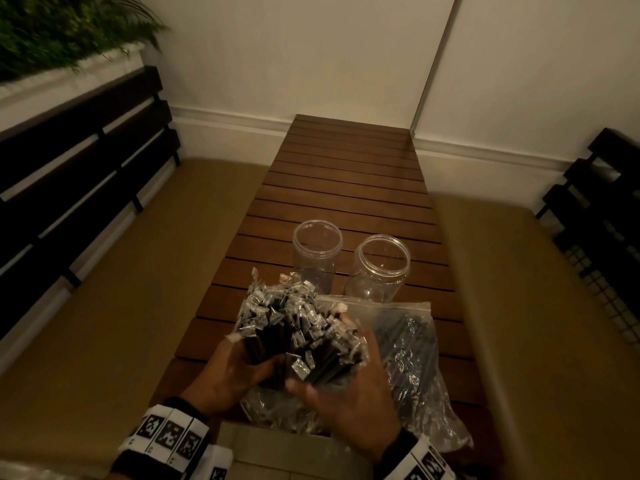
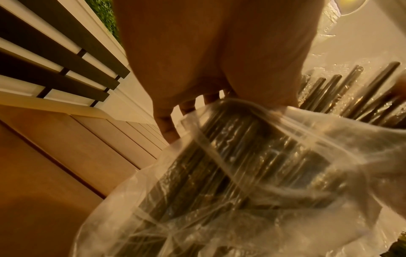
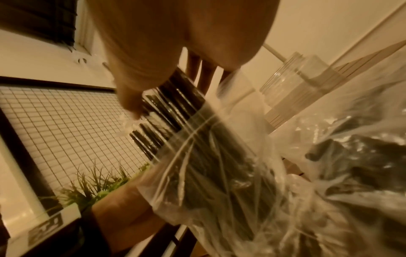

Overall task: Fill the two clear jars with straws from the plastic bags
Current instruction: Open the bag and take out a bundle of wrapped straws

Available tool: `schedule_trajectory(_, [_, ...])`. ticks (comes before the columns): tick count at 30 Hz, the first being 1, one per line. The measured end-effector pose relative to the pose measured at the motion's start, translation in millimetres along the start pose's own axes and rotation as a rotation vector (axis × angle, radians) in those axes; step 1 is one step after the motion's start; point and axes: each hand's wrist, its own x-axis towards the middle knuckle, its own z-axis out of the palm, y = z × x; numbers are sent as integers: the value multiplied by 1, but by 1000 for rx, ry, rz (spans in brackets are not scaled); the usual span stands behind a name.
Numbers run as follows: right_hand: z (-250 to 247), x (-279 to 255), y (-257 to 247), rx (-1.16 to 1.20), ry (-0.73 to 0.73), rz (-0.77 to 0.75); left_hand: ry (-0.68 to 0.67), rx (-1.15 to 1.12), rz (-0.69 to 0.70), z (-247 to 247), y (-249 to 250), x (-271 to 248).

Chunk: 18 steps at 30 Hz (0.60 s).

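Both hands grip one thick bundle of black, clear-wrapped straws (image 1: 294,327), its upper half sticking out of a clear plastic bag (image 1: 277,410). My left hand (image 1: 232,368) curls round the bundle's left side, my right hand (image 1: 349,375) round its right side. In the left wrist view the straws (image 2: 230,156) run down into the bag (image 2: 285,173); in the right wrist view the thumb presses the straws (image 3: 167,107) above the bag's mouth (image 3: 208,165). Two empty clear jars (image 1: 317,258) (image 1: 379,268) stand upright just beyond. A second bag of straws (image 1: 412,358) lies to the right.
A slatted wooden table (image 1: 346,174) runs away to a white wall. Tan bench cushions (image 1: 104,271) (image 1: 536,306) flank it, with dark slatted backrests (image 1: 69,143) behind. A planter with greenery (image 1: 52,26) sits at the top left.
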Motion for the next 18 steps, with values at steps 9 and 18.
schedule_trajectory(9, [5,7,-4,-16,131,-112,33,51,43,-3,-4,-4])
schedule_trajectory(18, [-5,15,-25,208,199,-30,45,79,62,-5,-14,-2])
